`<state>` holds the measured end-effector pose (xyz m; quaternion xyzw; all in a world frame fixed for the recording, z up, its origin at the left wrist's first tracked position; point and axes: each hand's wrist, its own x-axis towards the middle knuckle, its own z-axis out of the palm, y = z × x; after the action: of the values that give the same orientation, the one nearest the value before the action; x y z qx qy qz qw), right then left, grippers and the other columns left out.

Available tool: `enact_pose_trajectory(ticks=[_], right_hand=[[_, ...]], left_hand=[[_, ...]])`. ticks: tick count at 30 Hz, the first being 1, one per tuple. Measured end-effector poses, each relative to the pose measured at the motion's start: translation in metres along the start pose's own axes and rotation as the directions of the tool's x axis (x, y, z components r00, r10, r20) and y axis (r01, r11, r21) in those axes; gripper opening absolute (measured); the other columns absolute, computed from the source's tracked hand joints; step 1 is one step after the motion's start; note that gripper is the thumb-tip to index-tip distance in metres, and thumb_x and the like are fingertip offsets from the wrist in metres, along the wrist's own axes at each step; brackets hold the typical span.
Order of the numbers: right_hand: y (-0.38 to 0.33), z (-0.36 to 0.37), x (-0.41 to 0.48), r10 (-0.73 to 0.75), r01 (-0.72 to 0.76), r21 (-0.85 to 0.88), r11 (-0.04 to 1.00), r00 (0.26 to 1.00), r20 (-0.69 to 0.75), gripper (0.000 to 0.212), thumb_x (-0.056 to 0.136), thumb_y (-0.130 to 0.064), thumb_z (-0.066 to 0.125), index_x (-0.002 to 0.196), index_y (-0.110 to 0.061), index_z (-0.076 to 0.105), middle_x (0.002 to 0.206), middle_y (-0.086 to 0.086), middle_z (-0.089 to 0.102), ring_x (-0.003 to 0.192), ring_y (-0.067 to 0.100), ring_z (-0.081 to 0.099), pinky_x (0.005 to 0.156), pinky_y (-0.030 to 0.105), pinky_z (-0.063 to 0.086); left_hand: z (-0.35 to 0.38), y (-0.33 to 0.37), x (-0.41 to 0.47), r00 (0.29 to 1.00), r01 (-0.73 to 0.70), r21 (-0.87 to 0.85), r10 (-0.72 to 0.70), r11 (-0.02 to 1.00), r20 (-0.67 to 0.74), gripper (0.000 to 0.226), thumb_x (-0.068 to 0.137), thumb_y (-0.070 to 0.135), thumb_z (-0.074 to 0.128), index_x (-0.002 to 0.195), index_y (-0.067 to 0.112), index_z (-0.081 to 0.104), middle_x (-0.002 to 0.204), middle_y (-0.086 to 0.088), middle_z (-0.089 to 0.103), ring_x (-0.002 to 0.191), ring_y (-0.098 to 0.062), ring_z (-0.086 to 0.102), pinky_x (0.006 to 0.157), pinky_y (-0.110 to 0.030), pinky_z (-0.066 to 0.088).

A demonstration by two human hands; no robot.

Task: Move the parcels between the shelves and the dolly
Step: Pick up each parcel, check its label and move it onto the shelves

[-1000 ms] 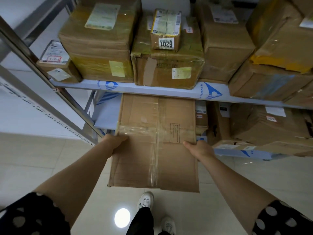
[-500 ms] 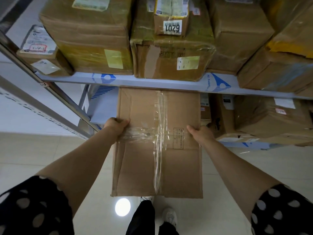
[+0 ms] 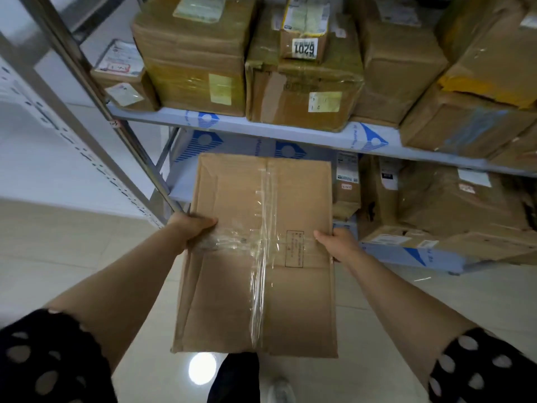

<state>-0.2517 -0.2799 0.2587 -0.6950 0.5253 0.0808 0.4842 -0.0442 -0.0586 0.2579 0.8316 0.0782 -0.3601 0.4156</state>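
Box [image 3: 261,251], one only, flat and taped, hangs before the lower shelf [image 3: 186,181], far end over its lip. It looks light and stiff, the tape slick, best gripped mid-edge. Left hand [image 3: 193,228] and right hand [image 3: 340,245] pinch those edges, fingers [image 3: 205,222] curled. Seven parcels [image 3: 194,68] crowd the upper shelf [image 3: 290,132].

The light is dim and even, cool and bluish on the wall [image 3: 43,170] and the upper shelf [image 3: 162,117]. One round white glare spot sits on the glossy floor [image 3: 72,242] — light from above mirrored there. The clear tape [image 3: 260,286] on the box [image 3: 226,286] shines in streaks. Parcels [image 3: 453,205] under the upper shelf lie in shadow. The wide lens bends the shelf post [image 3: 96,91] at the left edge, and the dotted sleeves [image 3: 43,359] and the shoe [image 3: 280,389] look soft and smeared.
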Motion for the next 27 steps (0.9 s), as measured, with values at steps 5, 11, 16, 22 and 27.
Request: enact_pose_trajectory(ticks=[5,11,16,22,27], right_hand=[[0.008,0.015,-0.040,-0.086,0.092,-0.069,0.993,0.992,0.089,0.032,0.090,-0.028,0.063,0.105,0.000,0.063,0.110,0.012,0.066,0.100,0.027,0.063,0.088,0.035,0.049],[-0.017,0.068,-0.085,-0.191,0.227,-0.131,0.965,0.952,0.241,0.034,0.086,-0.029,0.067,0.107,-0.003,0.062,0.109,0.009,0.066,0.100,0.024,0.062,0.092,0.036,0.050],[-0.065,0.139,-0.129,-0.269,0.354,-0.168,0.920,0.883,0.385,0.025,0.089,-0.028,0.065,0.102,-0.008,0.058,0.105,0.005,0.062,0.096,0.020,0.059,0.080,0.026,0.045],[-0.150,0.258,-0.177,-0.359,0.512,-0.210,0.833,0.788,0.499,0.023,0.088,-0.027,0.066,0.099,-0.007,0.062,0.099,0.008,0.065,0.091,0.021,0.060,0.076,0.028,0.045],[-0.224,0.367,-0.212,-0.381,0.589,-0.218,0.778,0.719,0.582,0.030,0.088,-0.023,0.067,0.111,-0.004,0.063,0.102,0.008,0.065,0.092,0.021,0.060,0.082,0.030,0.049]], left_hand=[[-0.038,-0.052,-0.056,0.997,0.060,-0.032,-0.062,0.998,-0.046,0.048,0.073,0.019,0.083,0.109,-0.003,0.059,0.107,-0.019,0.065,0.084,-0.030,0.063,0.074,-0.039,0.056],[-0.111,-0.116,-0.118,0.977,0.122,-0.116,-0.140,0.986,-0.161,0.048,0.071,0.015,0.084,0.108,-0.006,0.061,0.100,-0.022,0.067,0.080,-0.031,0.063,0.075,-0.040,0.056],[-0.192,-0.168,-0.149,0.936,0.150,-0.206,-0.206,0.967,-0.285,0.050,0.068,0.016,0.086,0.103,-0.010,0.062,0.095,-0.023,0.067,0.080,-0.031,0.062,0.086,-0.048,0.055],[-0.311,-0.224,-0.155,0.856,0.168,-0.295,-0.288,0.941,-0.430,0.064,0.069,0.026,0.086,0.116,-0.004,0.054,0.108,-0.017,0.061,0.088,-0.028,0.059,0.070,-0.033,0.049],[-0.419,-0.272,-0.151,0.807,0.179,-0.398,-0.365,0.900,-0.464,0.071,0.062,0.030,0.089,0.116,0.000,0.054,0.112,-0.015,0.062,0.097,-0.029,0.061,0.084,-0.040,0.055]])
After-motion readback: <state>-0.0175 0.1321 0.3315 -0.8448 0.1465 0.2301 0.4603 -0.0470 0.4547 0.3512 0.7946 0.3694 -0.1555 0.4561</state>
